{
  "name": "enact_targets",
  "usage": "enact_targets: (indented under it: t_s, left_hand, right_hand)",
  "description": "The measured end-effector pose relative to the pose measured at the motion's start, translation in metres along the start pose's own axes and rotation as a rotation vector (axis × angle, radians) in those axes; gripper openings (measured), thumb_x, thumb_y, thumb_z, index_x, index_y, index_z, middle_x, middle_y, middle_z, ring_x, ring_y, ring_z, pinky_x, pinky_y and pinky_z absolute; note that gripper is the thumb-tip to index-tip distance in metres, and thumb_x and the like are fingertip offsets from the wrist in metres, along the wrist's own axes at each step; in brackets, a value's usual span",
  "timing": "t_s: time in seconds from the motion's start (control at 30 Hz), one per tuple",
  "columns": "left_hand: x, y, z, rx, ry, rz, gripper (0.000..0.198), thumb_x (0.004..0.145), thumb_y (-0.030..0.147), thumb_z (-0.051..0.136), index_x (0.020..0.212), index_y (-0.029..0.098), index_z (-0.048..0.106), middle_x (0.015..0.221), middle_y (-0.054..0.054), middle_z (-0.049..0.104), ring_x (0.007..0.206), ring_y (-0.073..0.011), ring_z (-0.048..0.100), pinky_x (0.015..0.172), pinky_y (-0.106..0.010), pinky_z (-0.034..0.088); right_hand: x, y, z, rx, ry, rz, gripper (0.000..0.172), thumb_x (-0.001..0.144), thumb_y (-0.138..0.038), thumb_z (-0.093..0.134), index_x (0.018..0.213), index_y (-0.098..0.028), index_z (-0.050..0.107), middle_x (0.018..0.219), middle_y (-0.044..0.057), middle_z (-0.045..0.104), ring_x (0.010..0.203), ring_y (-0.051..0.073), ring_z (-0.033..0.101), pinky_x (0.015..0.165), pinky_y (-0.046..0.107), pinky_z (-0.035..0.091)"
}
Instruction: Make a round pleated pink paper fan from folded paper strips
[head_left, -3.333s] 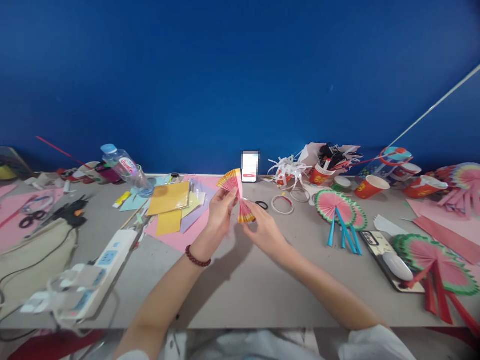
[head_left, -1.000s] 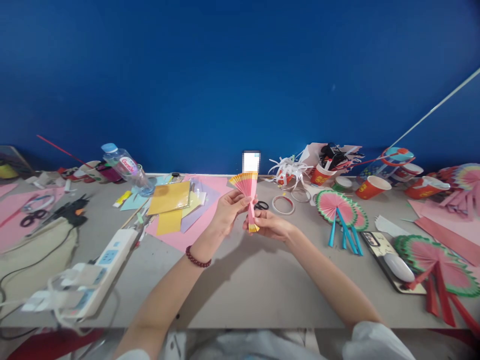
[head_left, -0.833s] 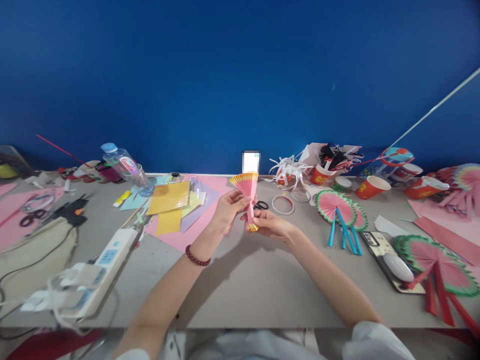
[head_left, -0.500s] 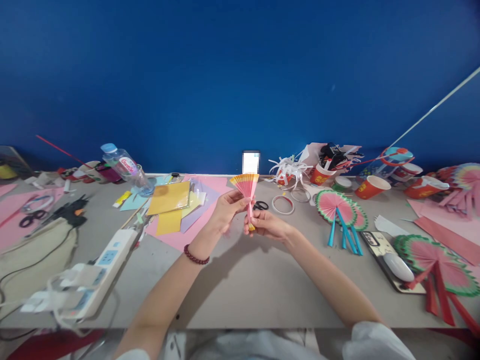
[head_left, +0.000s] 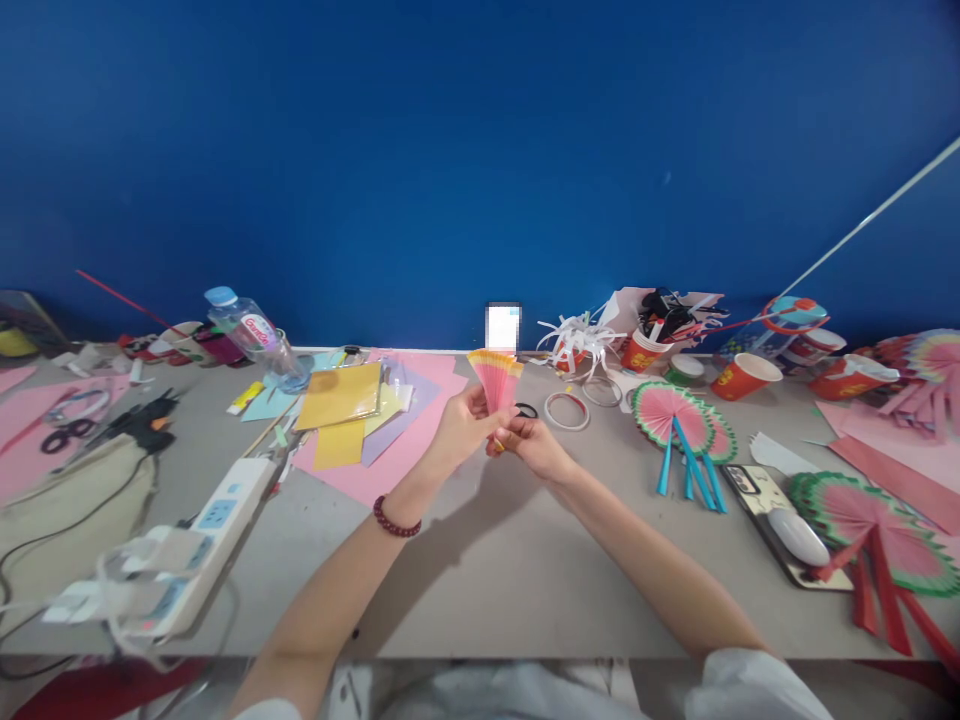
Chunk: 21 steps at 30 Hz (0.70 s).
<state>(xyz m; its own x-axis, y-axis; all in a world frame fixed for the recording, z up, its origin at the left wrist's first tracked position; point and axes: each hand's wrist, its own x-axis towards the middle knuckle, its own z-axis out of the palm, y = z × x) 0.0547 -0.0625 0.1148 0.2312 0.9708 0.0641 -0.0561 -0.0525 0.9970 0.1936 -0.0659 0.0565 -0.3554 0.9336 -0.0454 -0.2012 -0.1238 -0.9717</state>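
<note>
Between my hands, above the middle of the table, is a small pleated paper fan [head_left: 496,381], pink with a yellow-orange top edge, spread upward. My left hand [head_left: 469,425] is closed round its left side, thumb pressed over the folds. Lower down, my right hand [head_left: 531,447] pinches the gathered bottom end of the fan, which the fingers mostly cover. The two hands touch or nearly touch. Just behind them lies a pair of black-handled scissors [head_left: 527,410], partly hidden. Tape rolls [head_left: 567,411] rest to the right of the scissors.
Yellow paper packs [head_left: 339,397] lie on pink sheets [head_left: 352,482] at left, near a tilted bottle [head_left: 259,335] and a power strip [head_left: 217,540]. Finished round fans [head_left: 671,415], a phone [head_left: 750,490] with a mouse [head_left: 796,537] on it, and red paper cups [head_left: 745,376] occupy the right.
The fan's pleats have drawn somewhat closer together and its lower end is now more covered. My hands have come nearer each other, the right one rising slightly.
</note>
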Motion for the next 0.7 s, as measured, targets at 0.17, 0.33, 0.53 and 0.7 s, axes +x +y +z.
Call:
enact_targets:
  t_s: [0.17, 0.33, 0.53, 0.7]
  left_hand:
    - [0.0001, 0.0014, 0.0006, -0.059, 0.002, -0.034, 0.032, 0.076, 0.041, 0.064, 0.092, 0.013, 0.065, 0.092, -0.010, 0.070, 0.076, -0.0178, 0.066, 0.061, -0.026, 0.051]
    - [0.0012, 0.0014, 0.0006, -0.155, 0.034, -0.038, 0.037, 0.080, 0.039, 0.061, 0.108, 0.014, 0.062, 0.096, -0.011, 0.071, 0.089, -0.0200, 0.066, 0.080, -0.033, 0.051]
    - [0.0027, -0.0022, 0.0013, -0.249, 0.099, -0.014, 0.042, 0.083, 0.042, 0.057, 0.114, 0.015, 0.060, 0.097, -0.011, 0.071, 0.090, -0.0197, 0.067, 0.090, -0.038, 0.048]
    - [0.0055, -0.0063, 0.0000, -0.284, 0.124, 0.044, 0.043, 0.081, 0.041, 0.060, 0.116, 0.016, 0.059, 0.109, -0.011, 0.068, 0.097, -0.0208, 0.065, 0.094, -0.039, 0.047]
  right_hand:
    - [-0.0005, -0.0012, 0.0014, -0.061, 0.019, 0.003, 0.041, 0.065, -0.054, 0.071, 0.072, -0.014, 0.066, 0.062, 0.003, 0.065, 0.062, 0.015, 0.060, 0.069, 0.033, 0.047]
    - [-0.0013, -0.0034, 0.0025, -0.210, 0.058, -0.033, 0.037, 0.071, -0.051, 0.065, 0.070, -0.014, 0.065, 0.066, 0.005, 0.066, 0.063, 0.014, 0.060, 0.070, 0.031, 0.047]
    - [-0.0027, -0.0066, 0.0036, -0.411, 0.095, -0.081, 0.032, 0.077, -0.044, 0.057, 0.077, -0.014, 0.066, 0.070, 0.006, 0.069, 0.066, 0.016, 0.062, 0.068, 0.030, 0.047]
    - [-0.0008, 0.0014, 0.0014, -0.415, 0.112, -0.069, 0.028, 0.079, -0.040, 0.057, 0.080, -0.014, 0.067, 0.071, 0.006, 0.069, 0.069, 0.016, 0.064, 0.070, 0.030, 0.047]
